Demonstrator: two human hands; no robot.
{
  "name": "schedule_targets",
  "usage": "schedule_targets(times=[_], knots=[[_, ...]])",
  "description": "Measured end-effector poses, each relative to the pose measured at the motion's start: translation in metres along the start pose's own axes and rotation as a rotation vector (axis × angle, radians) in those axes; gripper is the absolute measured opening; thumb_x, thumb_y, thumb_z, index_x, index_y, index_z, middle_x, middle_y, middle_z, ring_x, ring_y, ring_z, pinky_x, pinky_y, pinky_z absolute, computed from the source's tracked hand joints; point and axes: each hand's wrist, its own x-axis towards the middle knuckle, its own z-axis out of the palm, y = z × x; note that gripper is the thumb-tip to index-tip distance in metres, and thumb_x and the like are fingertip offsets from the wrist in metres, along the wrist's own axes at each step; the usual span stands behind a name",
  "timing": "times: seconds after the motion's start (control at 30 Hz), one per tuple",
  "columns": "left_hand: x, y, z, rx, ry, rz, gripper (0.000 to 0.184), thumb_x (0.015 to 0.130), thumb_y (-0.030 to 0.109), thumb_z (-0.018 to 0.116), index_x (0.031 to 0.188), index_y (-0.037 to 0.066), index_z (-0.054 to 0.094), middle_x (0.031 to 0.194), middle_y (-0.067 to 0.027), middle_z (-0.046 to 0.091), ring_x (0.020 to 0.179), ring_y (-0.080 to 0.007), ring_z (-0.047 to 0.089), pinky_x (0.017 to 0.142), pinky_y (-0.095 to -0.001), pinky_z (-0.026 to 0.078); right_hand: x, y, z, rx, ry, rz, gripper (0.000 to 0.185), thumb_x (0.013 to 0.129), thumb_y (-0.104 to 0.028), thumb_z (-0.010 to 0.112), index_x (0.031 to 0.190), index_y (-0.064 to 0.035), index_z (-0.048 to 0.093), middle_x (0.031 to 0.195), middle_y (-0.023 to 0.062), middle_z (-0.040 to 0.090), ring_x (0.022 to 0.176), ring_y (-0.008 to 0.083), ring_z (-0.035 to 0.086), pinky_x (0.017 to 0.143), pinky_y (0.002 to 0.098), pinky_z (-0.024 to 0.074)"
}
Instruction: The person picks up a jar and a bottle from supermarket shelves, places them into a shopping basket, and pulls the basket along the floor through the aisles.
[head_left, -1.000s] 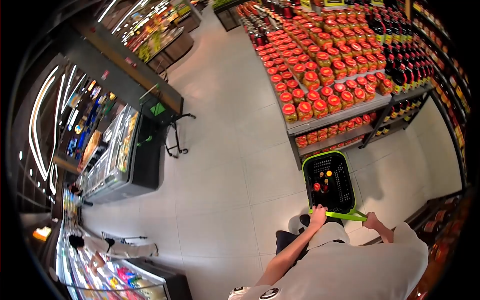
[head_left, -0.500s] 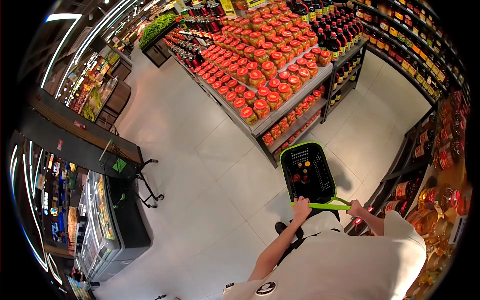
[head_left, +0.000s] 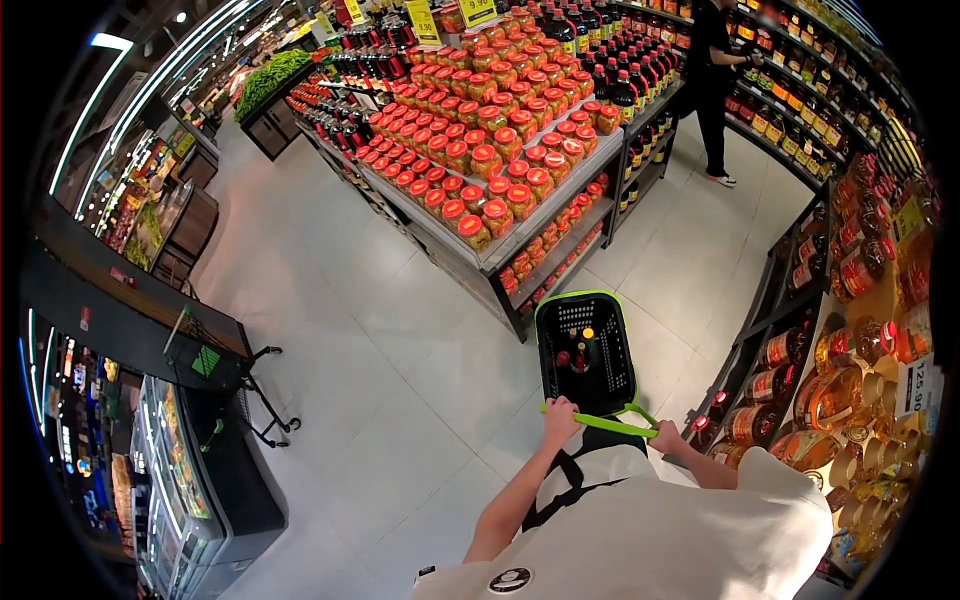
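Observation:
A black shopping basket (head_left: 612, 360) with a green rim hangs in front of my body. Several bottles (head_left: 580, 348) with red and yellow caps stand inside it. My left hand (head_left: 561, 421) is wrapped round the left end of the green basket handle (head_left: 603, 425). At the handle's right end, my right hand (head_left: 667, 437) is closed on it. Just beyond the basket is the corner of a display table (head_left: 490, 262) stacked with red-lidded jars (head_left: 485, 160).
Shelves of oil bottles (head_left: 830, 400) run along the right. A person in black (head_left: 712, 90) stands by the far shelves. A shopping cart (head_left: 262, 395) and a freezer case (head_left: 215, 500) are on the left. Dark bottles (head_left: 625, 92) share the display table.
The view has swung to the right, so the jars and cart sit further left. A person in black now shows at the back. Both hands still hold the basket handle.

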Motion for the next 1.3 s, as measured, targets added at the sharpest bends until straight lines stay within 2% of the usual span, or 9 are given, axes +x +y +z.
schedule_targets(times=[0.17, 0.4, 0.47, 0.63, 0.73, 0.77, 0.97, 1.1, 1.3], knots=[[-0.016, -0.031, -0.02, -0.029, -0.028, 0.031, 0.011, 0.057, 0.011, 0.063, 0.067, 0.013, 0.065, 0.083, -0.0039, 0.052, 0.088, -0.0271, 0.045, 0.076, -0.0387, 0.04, -0.015, -0.029, 0.028, -0.024, 0.01, -0.025, 0.03, 0.054, -0.023, 0.056, 0.077, -0.0085, 0.067, 0.07, 0.0186, 0.061, 0.068, 0.0336, 0.06, 0.071, 0.0372, 0.0495], [-0.015, -0.025, -0.016, -0.031, 0.056, 0.012, 0.009, 0.058, 0.007, 0.061, 0.065, 0.012, 0.062, 0.083, -0.0038, 0.051, 0.09, -0.0267, 0.045, 0.074, -0.042, 0.039, -0.018, -0.029, 0.035, -0.026, 0.008, -0.028, 0.026, 0.054, -0.022, 0.055, 0.073, -0.0081, 0.067, 0.068, 0.0184, 0.06, 0.066, 0.0345, 0.059, 0.069, 0.0385, 0.0492], [0.002, -0.03, -0.016, 0.025, 0.104, -0.013, 0.009, 0.058, 0.006, 0.061, 0.065, 0.012, 0.061, 0.082, -0.0037, 0.051, 0.091, -0.0261, 0.044, 0.074, -0.0416, 0.039, -0.013, -0.036, 0.041, -0.005, 0.132, -0.071, 0.026, 0.054, -0.021, 0.053, 0.072, -0.0085, 0.067, 0.067, 0.0184, 0.06, 0.065, 0.0348, 0.058, 0.068, 0.0394, 0.0489], [0.028, -0.056, -0.04, -0.019, -0.016, 0.004, 0.014, 0.057, 0.003, 0.06, 0.067, 0.012, 0.062, 0.082, -0.0047, 0.052, 0.089, -0.028, 0.047, 0.075, -0.0419, 0.041, 0.0, -0.073, 0.039, 0.077, 0.048, 0.075, 0.033, 0.061, -0.039, 0.06, 0.075, -0.0096, 0.067, 0.073, 0.019, 0.06, 0.07, 0.0348, 0.058, 0.068, 0.0397, 0.0478], [0.045, -0.058, -0.041, 0.01, -0.077, -0.001, 0.014, 0.058, 0.002, 0.059, 0.067, 0.012, 0.062, 0.082, -0.0047, 0.052, 0.089, -0.0278, 0.047, 0.074, -0.0419, 0.041, 0.008, -0.079, 0.038, 0.083, 0.107, 0.111, 0.035, 0.06, -0.039, 0.06, 0.079, -0.0105, 0.067, 0.076, 0.0182, 0.061, 0.073, 0.0354, 0.058, 0.07, 0.0407, 0.0467], [0.051, -0.058, -0.037, 0.019, -0.067, 0.026, 0.015, 0.058, 0.001, 0.058, 0.068, 0.012, 0.062, 0.082, -0.0047, 0.052, 0.089, -0.028, 0.047, 0.073, -0.0424, 0.042, 0.009, -0.076, 0.04, 0.093, 0.136, 0.132, 0.035, 0.06, -0.037, 0.061, 0.082, -0.0109, 0.067, 0.079, 0.0174, 0.061, 0.075, 0.0361, 0.058, 0.074, 0.0412, 0.0456], [0.068, -0.048, -0.038, 0.03, -0.12, 0.075, 0.013, 0.06, 0.002, 0.058, 0.067, 0.012, 0.063, 0.081, -0.0062, 0.053, 0.087, -0.0284, 0.048, 0.074, -0.04, 0.04, 0.005, -0.089, 0.028, 0.206, 0.25, 0.23, 0.021, 0.055, -0.014, 0.058, 0.073, -0.0057, 0.066, 0.069, 0.0176, 0.061, 0.065, 0.0336, 0.059, 0.066, 0.0372, 0.0497], [0.073, -0.061, -0.046, 0.064, -0.25, 0.192, 0.014, 0.06, 0.003, 0.058, 0.068, 0.012, 0.064, 0.082, -0.0067, 0.054, 0.088, -0.028, 0.047, 0.076, -0.037, 0.039, -0.002, -0.106, 0.035, 0.225, 0.321, 0.284, 0.021, 0.054, -0.014, 0.059, 0.072, -0.0048, 0.065, 0.068, 0.0182, 0.06, 0.065, 0.0338, 0.059, 0.065, 0.0374, 0.0494], [0.07, -0.082, -0.069, -0.021, -0.227, 0.319, 0.012, 0.06, 0.005, 0.059, 0.068, 0.011, 0.064, 0.08, -0.0069, 0.055, 0.083, -0.0277, 0.048, 0.073, -0.036, 0.04, -0.01, -0.126, 0.08, 0.192, 0.354, 0.373, 0.024, 0.054, -0.011, 0.057, 0.075, -0.0032, 0.064, 0.073, 0.0201, 0.061, 0.073, 0.0355, 0.059, 0.073, 0.0383, 0.0482]])
